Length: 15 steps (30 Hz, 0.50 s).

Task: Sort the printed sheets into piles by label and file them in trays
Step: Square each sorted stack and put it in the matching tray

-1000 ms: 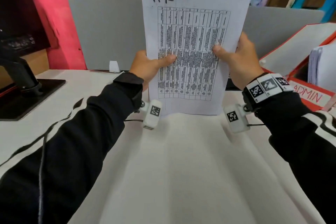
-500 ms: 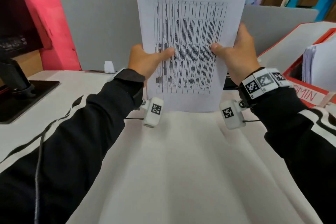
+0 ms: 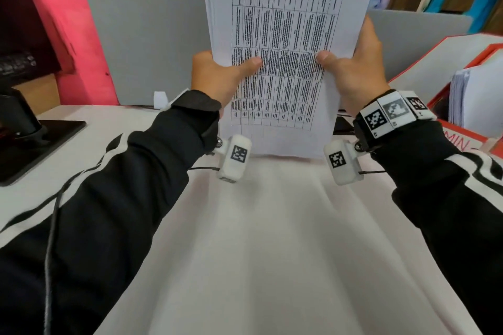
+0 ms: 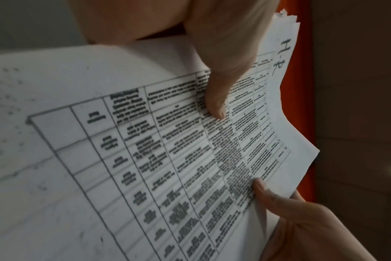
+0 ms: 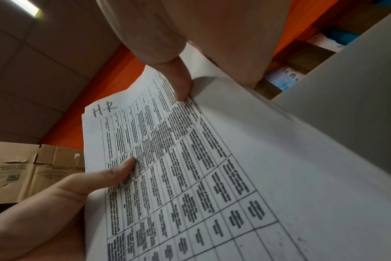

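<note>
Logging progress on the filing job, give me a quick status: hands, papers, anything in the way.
Left hand and right hand both grip the H-R stack, upright above the desk. ADMIN tray at right, already holding sheets. Nothing blocking.

I see black sleeves (image 3: 114, 198) with white stripes; a white tagged camera pod (image 3: 234, 156) under each wrist; a checker-marked band (image 3: 392, 114) on my right wrist; thin black cable (image 3: 50, 239) trailing along the left.
</note>
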### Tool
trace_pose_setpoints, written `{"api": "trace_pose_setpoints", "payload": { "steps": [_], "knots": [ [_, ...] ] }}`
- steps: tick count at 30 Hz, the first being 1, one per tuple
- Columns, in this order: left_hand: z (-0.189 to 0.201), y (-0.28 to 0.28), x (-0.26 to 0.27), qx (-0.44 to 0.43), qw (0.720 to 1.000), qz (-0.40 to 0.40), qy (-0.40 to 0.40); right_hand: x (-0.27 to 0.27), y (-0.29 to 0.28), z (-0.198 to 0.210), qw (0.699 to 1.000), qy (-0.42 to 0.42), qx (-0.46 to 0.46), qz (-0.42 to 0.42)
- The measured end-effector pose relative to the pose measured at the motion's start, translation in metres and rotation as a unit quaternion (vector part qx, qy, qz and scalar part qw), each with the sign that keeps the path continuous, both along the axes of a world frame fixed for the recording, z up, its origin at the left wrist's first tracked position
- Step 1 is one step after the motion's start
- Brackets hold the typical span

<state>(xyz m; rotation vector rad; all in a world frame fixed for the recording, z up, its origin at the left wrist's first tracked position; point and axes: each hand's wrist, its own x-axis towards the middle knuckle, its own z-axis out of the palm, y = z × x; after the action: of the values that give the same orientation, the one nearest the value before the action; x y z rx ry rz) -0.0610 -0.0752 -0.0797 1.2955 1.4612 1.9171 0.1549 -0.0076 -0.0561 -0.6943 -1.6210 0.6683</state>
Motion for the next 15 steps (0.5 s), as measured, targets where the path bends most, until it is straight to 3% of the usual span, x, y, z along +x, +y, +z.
{"api": "trace_pose_setpoints", "payload": {
  "steps": [5, 9, 15],
  "knots": [
    [-0.014, -0.007, -0.011, -0.021, 0.997, -0.067, -0.012, 0.006, 0.002, -0.015, 1.0, 0.012, -0.021, 0.017],
    [-0.034, -0.008, -0.014, -0.09, 0.989, -0.116, -0.017, 0.012, 0.006, -0.027, 0.996, 0.006, -0.076, 0.034],
    [-0.02, -0.004, 0.001, -0.082, 0.995, -0.012, 0.057, 0.015, 0.006, -0.011, 0.999, 0.005, -0.051, 0.012]
  ]
}}
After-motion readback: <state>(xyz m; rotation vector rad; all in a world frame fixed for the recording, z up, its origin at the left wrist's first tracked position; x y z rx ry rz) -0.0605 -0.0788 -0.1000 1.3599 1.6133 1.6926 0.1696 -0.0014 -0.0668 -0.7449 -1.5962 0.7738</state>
